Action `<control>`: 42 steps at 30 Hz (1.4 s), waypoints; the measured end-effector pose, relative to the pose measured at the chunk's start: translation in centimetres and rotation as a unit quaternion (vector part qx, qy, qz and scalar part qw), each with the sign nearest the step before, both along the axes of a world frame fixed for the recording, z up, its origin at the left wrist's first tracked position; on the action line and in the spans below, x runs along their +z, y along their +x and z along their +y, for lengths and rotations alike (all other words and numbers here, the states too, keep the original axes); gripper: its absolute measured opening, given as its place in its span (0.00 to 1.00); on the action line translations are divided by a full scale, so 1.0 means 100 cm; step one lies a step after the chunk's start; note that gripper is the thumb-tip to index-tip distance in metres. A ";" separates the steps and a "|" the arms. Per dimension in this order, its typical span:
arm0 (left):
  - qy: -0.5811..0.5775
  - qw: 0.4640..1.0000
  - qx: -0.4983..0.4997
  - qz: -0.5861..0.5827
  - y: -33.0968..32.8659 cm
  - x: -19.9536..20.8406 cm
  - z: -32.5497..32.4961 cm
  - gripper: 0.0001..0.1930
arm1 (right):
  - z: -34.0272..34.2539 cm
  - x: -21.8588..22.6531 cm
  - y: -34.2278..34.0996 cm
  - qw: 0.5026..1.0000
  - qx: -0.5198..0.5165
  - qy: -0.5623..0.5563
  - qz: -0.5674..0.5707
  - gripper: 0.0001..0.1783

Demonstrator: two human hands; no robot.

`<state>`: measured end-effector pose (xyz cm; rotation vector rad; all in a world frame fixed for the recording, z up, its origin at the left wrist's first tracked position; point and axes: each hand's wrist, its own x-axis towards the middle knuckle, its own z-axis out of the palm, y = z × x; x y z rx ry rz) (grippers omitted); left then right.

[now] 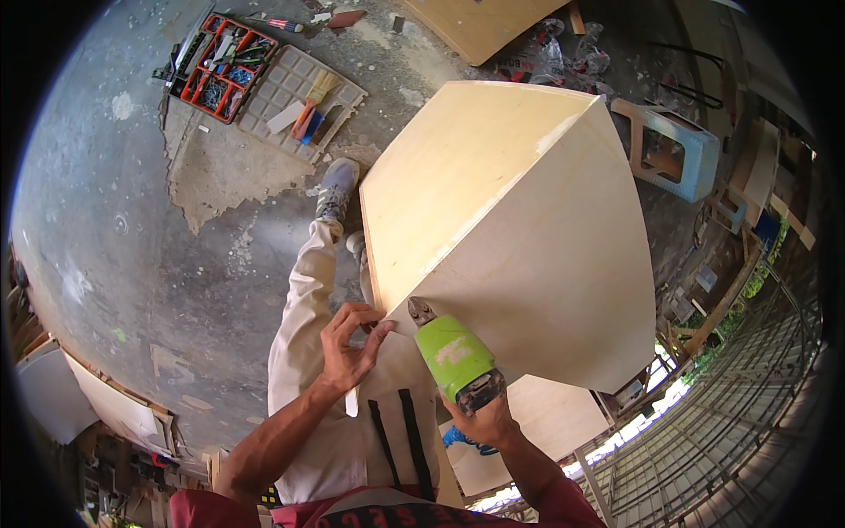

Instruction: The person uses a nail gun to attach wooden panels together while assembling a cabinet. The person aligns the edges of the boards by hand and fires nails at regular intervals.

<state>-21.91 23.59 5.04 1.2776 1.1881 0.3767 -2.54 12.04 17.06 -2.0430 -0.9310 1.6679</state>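
A large pale wooden box stands before me, its top edge running diagonally between two faces. My right hand grips a green power tool by its dark rear part. The tool's metal nose points at the box's near corner; whether it touches is unclear, and its exact kind does not show. My left hand is at the same corner, left of the nose, with thumb and fingers pinched together. What they pinch is hidden. A narrow white strip shows below the left wrist. Something blue and coiled shows beside my right hand.
An orange-trimmed organizer with hardware lies open at the far left, a paintbrush on its lid. A blue plastic stool lies right of the box. Cardboard is at the back. A pale panel lies near my right arm.
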 end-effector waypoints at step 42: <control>-0.006 1.000 0.000 -0.021 -0.002 -0.006 -0.004 0.09 | -0.002 0.004 -0.007 0.997 0.043 0.035 -0.052 0.18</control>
